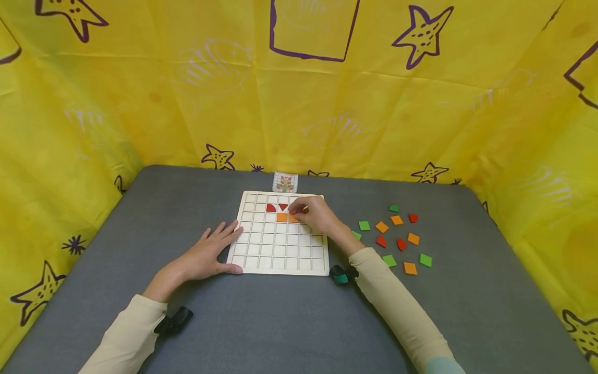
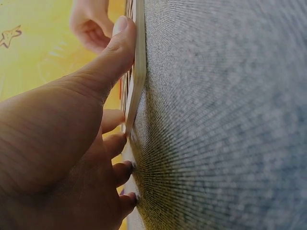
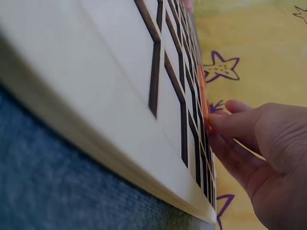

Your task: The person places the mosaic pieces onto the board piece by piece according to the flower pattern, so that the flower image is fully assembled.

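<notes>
A white square grid board [image 1: 277,265] lies on the grey table. My left hand [image 1: 205,254] rests at its left edge, fingers spread, the thumb by the near left corner; the thumb [image 2: 112,52] lies along the rim in the left wrist view. Over the upper right of the grid, my right hand [image 1: 315,213] pinches a small red tile [image 1: 293,211], mostly hidden by the fingertips. Beside it in the grid are a red quarter-round tile [image 1: 271,208], a red triangular tile [image 1: 283,206] and two orange square tiles [image 1: 282,217], one partly under the hand.
Right of the board lie several loose tiles: green [image 1: 425,260], orange [image 1: 410,268] and red [image 1: 402,244]. A small patterned picture card [image 1: 285,182] sits beyond the board's far edge. Yellow cloth [image 1: 280,104] hangs around the table's back and sides.
</notes>
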Motion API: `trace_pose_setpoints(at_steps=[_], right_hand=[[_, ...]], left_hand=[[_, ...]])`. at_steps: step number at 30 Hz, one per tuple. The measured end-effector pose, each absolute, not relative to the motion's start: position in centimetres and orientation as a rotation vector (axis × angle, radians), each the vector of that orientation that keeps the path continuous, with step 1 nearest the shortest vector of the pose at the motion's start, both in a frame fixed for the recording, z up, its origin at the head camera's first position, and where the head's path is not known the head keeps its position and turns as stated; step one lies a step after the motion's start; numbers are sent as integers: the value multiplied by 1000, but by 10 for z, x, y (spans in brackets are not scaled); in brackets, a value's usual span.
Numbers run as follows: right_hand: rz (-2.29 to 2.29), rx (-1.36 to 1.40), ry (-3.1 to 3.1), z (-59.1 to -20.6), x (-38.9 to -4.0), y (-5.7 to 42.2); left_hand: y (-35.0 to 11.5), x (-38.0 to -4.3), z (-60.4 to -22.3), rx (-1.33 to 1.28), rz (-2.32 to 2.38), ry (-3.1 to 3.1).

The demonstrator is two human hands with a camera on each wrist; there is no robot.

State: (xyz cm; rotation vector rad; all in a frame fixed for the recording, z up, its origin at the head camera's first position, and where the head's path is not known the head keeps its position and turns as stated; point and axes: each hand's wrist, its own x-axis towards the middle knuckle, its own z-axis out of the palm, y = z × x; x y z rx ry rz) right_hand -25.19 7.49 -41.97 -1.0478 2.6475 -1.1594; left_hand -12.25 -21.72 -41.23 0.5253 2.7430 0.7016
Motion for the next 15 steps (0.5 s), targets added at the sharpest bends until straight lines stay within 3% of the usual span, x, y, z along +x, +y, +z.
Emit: trace_pose_setpoints(at_steps=[15], right_hand=[[-1117, -1069, 2712, -405, -243, 109]], left_hand=[[-218, -123, -414, 536, 721, 2735]])
